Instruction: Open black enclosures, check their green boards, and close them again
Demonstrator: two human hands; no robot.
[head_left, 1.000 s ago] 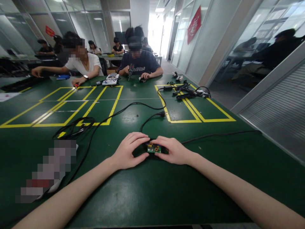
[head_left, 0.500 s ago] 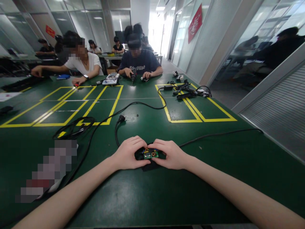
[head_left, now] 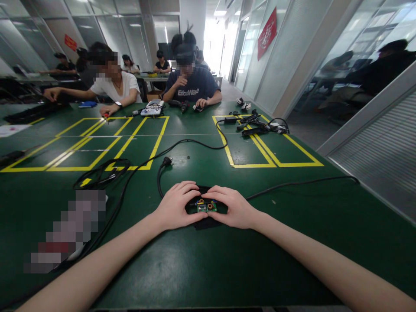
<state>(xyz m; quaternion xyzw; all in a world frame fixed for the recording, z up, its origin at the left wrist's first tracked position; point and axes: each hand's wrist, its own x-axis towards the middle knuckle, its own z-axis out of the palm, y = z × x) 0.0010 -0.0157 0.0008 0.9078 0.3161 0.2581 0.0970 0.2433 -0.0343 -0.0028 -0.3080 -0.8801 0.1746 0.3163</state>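
Between my hands sits a small green circuit board (head_left: 202,208) with copper coils on it. My left hand (head_left: 177,206) curls around its left side, thumb at the near edge and fingers at the far side. From the right, my right hand (head_left: 232,207) grips it the same way, its thumb almost meeting the left thumb. Beneath the board is a black piece (head_left: 208,224), low over the table; its shape is mostly hidden by my hands. A black cable with a plug (head_left: 167,161) runs up to behind my left hand.
The green table (head_left: 156,268) carries yellow tape outlines. A blurred-out packet (head_left: 71,229) and a coiled black cable (head_left: 102,173) lie left. Black adapters and cables (head_left: 253,123) are heaped far right. Across the table sit two people, with a power drill (head_left: 182,106) before one.
My hands and the board have shifted slightly, the thumbs now closer along the near edge. Across the table, one person has let go of the drill and raised a hand towards the head.
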